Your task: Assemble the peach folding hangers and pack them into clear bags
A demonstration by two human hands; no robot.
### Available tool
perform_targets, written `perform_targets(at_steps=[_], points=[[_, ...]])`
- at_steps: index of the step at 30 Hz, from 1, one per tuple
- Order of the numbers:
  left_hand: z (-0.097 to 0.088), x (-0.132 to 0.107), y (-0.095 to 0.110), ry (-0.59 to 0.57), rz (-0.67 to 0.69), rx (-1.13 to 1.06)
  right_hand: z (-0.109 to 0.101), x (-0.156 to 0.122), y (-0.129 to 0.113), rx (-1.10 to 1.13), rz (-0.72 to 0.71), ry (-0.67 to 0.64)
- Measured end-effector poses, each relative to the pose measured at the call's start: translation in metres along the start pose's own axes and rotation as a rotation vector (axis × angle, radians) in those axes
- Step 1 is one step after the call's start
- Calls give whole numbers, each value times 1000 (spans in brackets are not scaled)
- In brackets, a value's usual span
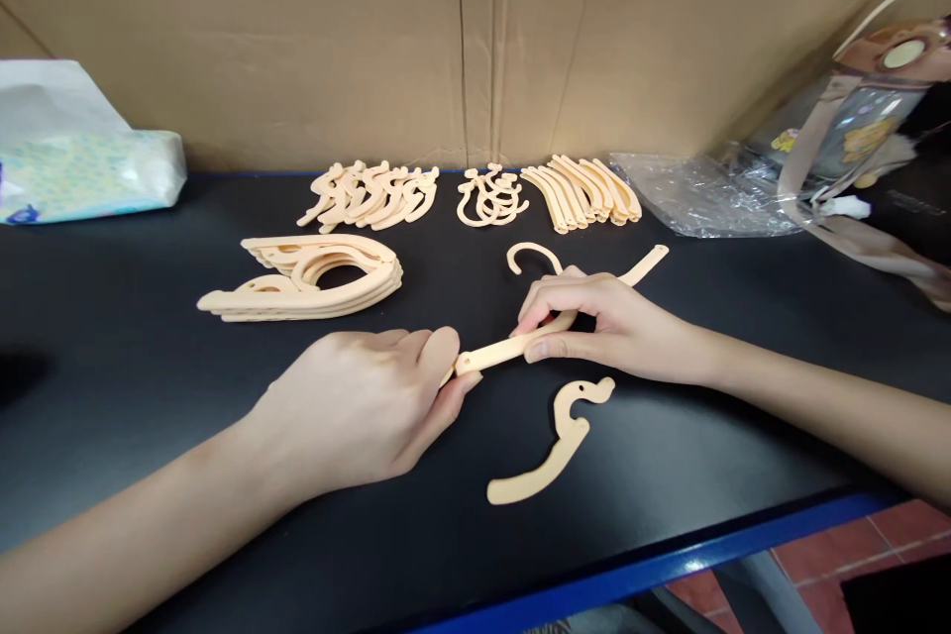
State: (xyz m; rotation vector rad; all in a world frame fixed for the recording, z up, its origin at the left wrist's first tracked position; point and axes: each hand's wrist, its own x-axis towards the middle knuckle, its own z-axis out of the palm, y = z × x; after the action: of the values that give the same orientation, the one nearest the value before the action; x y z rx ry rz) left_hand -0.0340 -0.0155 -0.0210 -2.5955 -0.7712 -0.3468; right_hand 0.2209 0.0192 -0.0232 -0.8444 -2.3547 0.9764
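Observation:
My right hand [601, 322] pinches a cream plastic hanger bar [494, 354] between thumb and fingers. My left hand [378, 406] is closed at the bar's left end; a thin edge of another cream piece shows there, mostly hidden by my fingers. Just beyond my right hand, a hook [531, 250] and a straight strip [645, 264] stick out; whether they join the bar, I cannot tell. Nearer to me, a loose curved hanger arm [546, 461] lies flat on the black table [416, 555].
Stacked folded hangers [327, 302] lie at left. Along the back are piles of curved arms [371, 198], hooks [486, 198] and bars [583, 193]. Beside them are a clear plastic bag [684, 203] and a strapped bottle [854, 119]. A tissue pack [89, 158] sits far left, before a cardboard wall [297, 40].

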Motion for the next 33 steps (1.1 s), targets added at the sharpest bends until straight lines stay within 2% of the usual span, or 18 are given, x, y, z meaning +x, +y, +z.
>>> perform_targets(at_steps=[4, 8, 12, 15, 19, 25, 33], points=[[-4, 2, -1, 6, 32, 46, 0, 0, -1, -10, 3, -7], [0, 0, -3, 75, 30, 13, 0, 1, -2, -20, -54, 1], [4, -4, -4, 88, 82, -154, -7, 0, 1, -106, -156, 3], [5, -6, 0, 75, 154, -331, -20, -2, 6, -189, -173, -20], [1, -3, 7, 88, 194, -471, -34, -4, 11, -107, -115, -112], [-11, 6, 8, -88, 260, -517, -35, -4, 10, 44, -18, -146], [-8, 5, 10, -49, 219, -435, -34, -2, 14, 101, -22, -155]])
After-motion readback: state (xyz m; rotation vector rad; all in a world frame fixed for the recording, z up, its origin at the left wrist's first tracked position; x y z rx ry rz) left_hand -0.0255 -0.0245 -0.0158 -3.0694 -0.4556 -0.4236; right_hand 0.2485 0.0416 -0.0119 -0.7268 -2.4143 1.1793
